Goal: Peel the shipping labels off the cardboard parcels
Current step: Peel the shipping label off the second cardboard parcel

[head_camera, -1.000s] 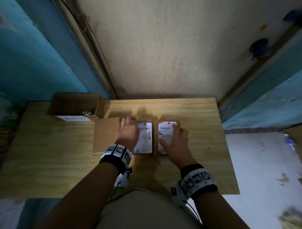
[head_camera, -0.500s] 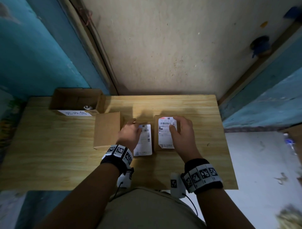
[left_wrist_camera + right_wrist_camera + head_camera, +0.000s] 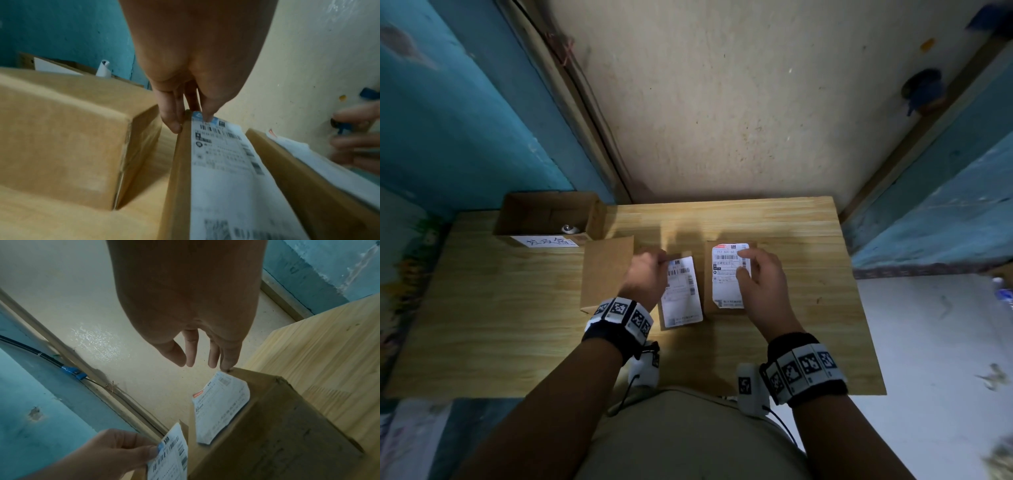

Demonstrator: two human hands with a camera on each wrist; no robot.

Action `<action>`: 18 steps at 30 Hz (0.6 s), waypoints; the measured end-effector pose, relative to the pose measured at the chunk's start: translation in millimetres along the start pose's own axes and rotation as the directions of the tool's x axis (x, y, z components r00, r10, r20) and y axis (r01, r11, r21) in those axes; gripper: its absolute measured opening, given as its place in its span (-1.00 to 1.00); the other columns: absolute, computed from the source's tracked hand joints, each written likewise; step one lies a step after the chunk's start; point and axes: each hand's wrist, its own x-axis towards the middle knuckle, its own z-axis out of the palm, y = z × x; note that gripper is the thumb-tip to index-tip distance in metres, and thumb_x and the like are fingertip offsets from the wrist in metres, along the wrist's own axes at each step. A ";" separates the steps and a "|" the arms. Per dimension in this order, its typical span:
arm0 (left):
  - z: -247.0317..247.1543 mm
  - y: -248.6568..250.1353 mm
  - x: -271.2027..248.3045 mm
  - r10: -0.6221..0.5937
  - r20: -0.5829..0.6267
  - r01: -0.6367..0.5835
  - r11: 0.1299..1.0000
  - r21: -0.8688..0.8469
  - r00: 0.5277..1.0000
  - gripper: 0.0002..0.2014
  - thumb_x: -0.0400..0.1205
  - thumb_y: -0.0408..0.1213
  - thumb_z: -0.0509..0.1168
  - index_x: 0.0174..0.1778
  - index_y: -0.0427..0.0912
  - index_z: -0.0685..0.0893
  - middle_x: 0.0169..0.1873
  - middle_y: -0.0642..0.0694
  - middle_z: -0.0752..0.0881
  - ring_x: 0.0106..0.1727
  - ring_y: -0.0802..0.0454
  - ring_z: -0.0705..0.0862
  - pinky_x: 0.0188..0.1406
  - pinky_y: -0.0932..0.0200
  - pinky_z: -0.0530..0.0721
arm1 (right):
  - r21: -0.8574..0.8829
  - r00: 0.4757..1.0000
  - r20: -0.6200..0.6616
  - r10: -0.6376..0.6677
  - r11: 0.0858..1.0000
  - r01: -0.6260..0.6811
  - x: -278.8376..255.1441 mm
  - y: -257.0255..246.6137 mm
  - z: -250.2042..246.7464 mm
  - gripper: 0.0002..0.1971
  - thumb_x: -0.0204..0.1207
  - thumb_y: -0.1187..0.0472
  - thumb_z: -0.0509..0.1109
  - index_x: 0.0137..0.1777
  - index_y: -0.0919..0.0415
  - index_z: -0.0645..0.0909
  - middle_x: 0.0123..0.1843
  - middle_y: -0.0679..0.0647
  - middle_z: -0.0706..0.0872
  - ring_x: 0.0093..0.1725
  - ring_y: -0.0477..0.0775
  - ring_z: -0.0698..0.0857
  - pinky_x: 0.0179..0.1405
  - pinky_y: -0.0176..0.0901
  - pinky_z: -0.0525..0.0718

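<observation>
Left hand (image 3: 645, 279) has tilted the middle label (image 3: 681, 293) lengthwise.

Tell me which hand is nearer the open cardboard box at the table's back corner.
Left. The left hand pinches the middle parcel's label, nearer the open cardboard box; the right hand is farther, over the right parcel.

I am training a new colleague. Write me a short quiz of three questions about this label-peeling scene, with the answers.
1. True or false: the plain parcel on the left carries a white label on its top.
2. The left hand grips: A the middle parcel; B a knife; C a tape roll.
3. Fill in: the open box stands at the far ___ corner of the table.
Key: 1 false; 2 A; 3 left.
</observation>
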 end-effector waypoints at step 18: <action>-79.2 29.6 1.3 0.224 -0.177 -0.258 0.945 -0.201 0.958 -0.96 0.65 -0.31 0.39 -0.06 -0.10 0.74 -0.02 0.04 0.77 -0.02 0.19 0.71 -0.28 0.48 0.62 | 0.158 0.951 0.303 0.061 0.981 -0.114 1.9 -33.2 4.1 -0.28 0.52 -0.14 0.59 0.66 -0.11 0.45 0.64 0.02 0.45 0.54 0.07 0.54 0.38 0.00 0.66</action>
